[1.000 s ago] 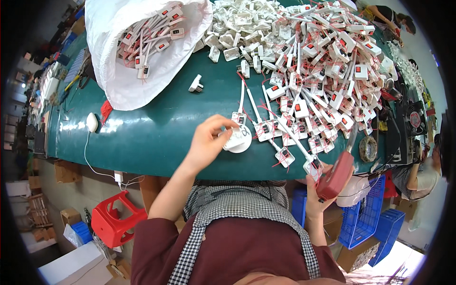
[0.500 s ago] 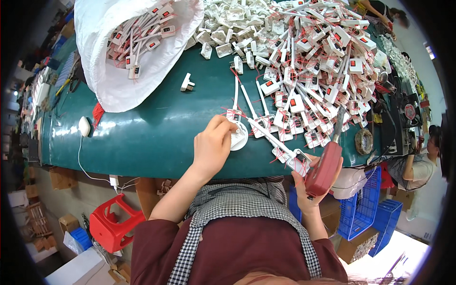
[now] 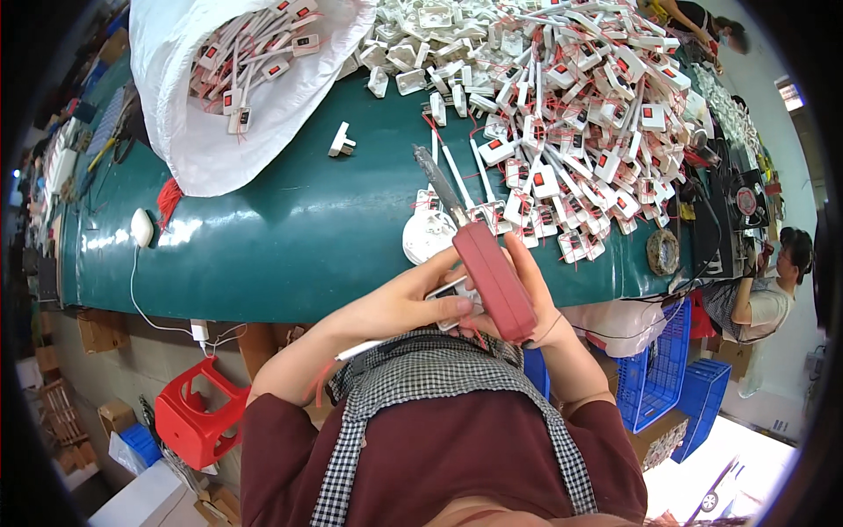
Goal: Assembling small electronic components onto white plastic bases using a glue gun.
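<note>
Close in front of my apron, my left hand (image 3: 408, 303) is closed round a small white switch housing (image 3: 450, 305). A white tube (image 3: 360, 349) with red wires sticks out past its wrist side. My right hand (image 3: 537, 294) grips a dark red, box-shaped handheld tool (image 3: 494, 281) with a long dark grey tip (image 3: 442, 184) pointing up and left over the table. Its fingers lie beside the housing, and the tool partly hides the contact. Just beyond my hands, a round white disc-shaped part (image 3: 426, 239) lies on the green table (image 3: 290, 272) by several wired housings (image 3: 492, 213).
A big heap of white switch housings (image 3: 606, 114) with red wires covers the right side; plain white shells (image 3: 439, 35) lie behind. An open white sack (image 3: 255, 167) holds more. A small white piece (image 3: 342, 139) sits mid-table. A red stool (image 3: 198, 413) stands below left, blue crates (image 3: 654, 369) right.
My right hand has brought the red tool left, its tip swinging up-left. My left hand has left the round disc, drawn nearer my body, and now holds the white housing.
</note>
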Demonstrator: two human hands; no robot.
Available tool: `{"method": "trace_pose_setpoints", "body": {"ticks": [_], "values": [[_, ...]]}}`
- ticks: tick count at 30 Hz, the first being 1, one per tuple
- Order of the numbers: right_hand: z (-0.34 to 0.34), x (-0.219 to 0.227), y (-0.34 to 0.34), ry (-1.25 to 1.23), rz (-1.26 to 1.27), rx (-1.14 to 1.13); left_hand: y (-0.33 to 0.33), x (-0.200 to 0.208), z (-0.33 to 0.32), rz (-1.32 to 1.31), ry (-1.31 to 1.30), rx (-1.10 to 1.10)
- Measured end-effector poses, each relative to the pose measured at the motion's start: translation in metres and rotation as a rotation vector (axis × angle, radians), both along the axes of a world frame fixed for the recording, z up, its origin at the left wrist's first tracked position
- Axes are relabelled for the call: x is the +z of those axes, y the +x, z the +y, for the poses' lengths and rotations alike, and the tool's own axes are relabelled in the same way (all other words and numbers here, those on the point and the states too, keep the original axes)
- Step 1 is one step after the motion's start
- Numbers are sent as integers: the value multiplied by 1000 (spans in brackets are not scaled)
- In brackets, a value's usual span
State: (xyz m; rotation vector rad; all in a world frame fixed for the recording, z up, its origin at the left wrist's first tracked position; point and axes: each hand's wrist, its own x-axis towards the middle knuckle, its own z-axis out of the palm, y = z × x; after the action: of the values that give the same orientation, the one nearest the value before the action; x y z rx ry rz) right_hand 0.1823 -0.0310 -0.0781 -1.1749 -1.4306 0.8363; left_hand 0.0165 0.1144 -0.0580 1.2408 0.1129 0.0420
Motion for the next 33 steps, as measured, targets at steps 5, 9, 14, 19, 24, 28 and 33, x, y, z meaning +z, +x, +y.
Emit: {"method": "trace_pose_setpoints", "body": {"ticks": [5,9,14,19,24,28,33], "values": [[7,3,-14,66,-165,-180,-8,-4,-1,76,-320,57],[4,0,-23,52,55,-268,-11,-16,0,9,-237,64],[12,7,-32,-24,232,-315,-13,-15,2,40,-179,100],[18,5,-37,-9,209,-297,-20,-5,5,8,324,242],[2,9,-30,-71,282,-314,-17,0,40,130,563,538],[-37,14,-16,-247,255,-243,-1,-8,41,220,951,531],[-74,11,-21,-207,385,-291,8,-19,33,204,951,532]]}}
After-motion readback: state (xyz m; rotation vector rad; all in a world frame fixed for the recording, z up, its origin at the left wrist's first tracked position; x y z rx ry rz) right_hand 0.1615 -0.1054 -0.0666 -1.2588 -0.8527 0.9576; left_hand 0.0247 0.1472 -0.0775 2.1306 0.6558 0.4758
